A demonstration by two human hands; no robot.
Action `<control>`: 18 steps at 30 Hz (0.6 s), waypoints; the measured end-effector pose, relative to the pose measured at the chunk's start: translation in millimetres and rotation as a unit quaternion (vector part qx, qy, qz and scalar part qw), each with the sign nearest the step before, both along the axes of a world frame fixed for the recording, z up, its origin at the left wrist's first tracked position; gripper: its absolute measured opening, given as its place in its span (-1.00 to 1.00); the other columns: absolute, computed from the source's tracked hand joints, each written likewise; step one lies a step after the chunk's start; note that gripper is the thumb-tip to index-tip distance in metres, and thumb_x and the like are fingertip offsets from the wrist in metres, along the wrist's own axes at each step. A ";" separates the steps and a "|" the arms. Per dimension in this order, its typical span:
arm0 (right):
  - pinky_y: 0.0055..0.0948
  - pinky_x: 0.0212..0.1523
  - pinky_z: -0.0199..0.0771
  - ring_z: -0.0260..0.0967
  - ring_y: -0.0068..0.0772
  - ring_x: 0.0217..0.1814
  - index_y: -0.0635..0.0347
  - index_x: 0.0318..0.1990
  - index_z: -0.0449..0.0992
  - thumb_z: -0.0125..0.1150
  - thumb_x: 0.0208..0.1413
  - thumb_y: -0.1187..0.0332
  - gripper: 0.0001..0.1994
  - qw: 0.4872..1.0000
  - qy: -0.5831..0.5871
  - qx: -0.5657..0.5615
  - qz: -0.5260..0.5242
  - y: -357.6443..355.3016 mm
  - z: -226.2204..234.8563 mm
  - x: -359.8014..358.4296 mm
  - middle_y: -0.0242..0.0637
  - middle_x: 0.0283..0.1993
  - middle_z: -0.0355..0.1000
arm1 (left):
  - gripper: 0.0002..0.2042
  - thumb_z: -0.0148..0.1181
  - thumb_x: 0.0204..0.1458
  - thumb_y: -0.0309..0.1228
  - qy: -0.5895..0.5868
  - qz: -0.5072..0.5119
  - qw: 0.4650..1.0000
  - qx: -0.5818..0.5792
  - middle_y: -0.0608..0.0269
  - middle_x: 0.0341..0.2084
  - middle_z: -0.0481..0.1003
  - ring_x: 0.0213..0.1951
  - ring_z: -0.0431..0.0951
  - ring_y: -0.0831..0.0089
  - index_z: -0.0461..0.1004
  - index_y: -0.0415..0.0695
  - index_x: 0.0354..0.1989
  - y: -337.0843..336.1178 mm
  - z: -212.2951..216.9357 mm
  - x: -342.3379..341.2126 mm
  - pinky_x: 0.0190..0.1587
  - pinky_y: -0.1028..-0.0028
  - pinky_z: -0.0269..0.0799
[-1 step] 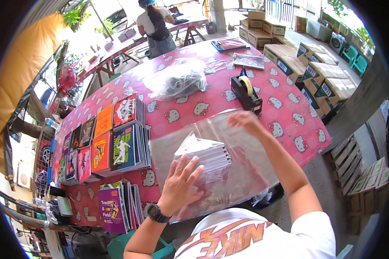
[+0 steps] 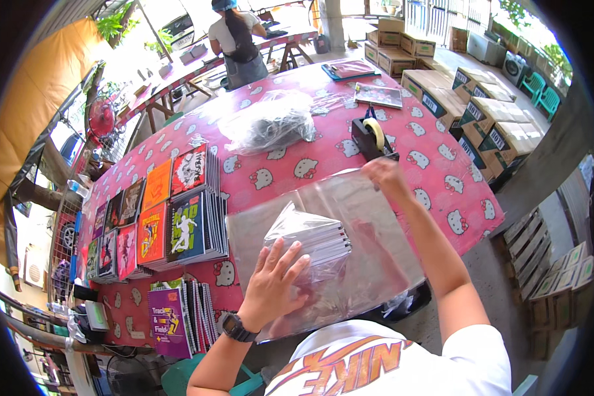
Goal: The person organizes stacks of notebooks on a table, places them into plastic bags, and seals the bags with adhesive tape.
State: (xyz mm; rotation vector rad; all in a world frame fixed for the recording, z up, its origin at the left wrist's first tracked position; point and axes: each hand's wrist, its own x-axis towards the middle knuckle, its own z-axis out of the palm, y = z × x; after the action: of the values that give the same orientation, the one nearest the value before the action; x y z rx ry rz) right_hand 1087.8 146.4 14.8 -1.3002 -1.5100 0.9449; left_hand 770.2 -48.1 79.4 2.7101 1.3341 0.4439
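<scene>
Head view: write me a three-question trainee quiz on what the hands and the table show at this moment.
1. True or false: the left hand rests on a stack of notebooks inside a clear plastic bag.
2. What does the right hand grip: A) the tape dispenser, B) the bag's far edge, C) a cardboard box?
3. On which side of the bag do the sorted notebook piles lie?

Key: 1 true; 2 B; 3 the person's left.
</scene>
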 end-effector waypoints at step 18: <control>-0.39 -0.45 0.32 0.31 -0.43 -0.50 0.20 -0.42 0.52 0.27 -0.10 0.28 -0.82 0.977 -0.057 0.009 -0.206 50.0 -79.0 124.7 -0.35 -0.52 0.44 | -0.26 0.29 -0.33 -0.15 0.010 -0.042 0.998 -0.045 0.18 0.23 0.09 0.29 -0.06 0.04 0.24 0.12 0.18 8.9 21.0 5.0 0.27 0.06 -0.14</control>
State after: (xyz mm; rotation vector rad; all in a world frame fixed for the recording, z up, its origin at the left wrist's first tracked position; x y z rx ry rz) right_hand 1212.5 196.4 -64.2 -1.5972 -1.2590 0.5946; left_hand 775.2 -39.2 100.4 2.6903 1.2095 0.3418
